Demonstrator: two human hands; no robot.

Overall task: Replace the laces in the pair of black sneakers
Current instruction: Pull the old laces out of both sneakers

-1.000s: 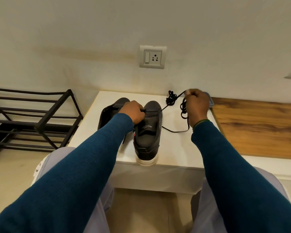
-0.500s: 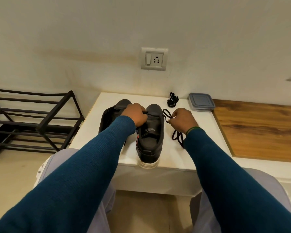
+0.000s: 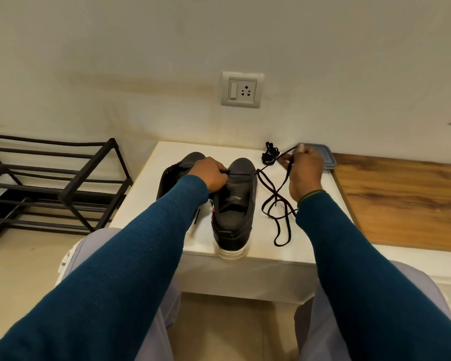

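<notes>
Two black sneakers stand side by side on a white surface, heels at its near edge. The left hand pinches a lace at the right sneaker. The right hand has its fingers clamped on the lace near the far right corner. Only one row looks threaded. The left sneaker looks unlaced, and a bundled lace waits by the far edge.

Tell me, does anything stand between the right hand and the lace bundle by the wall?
Nothing solid does. The right hand pinches the lace, and only that lace's taut strand runs between it and the bundle on the table.
</notes>
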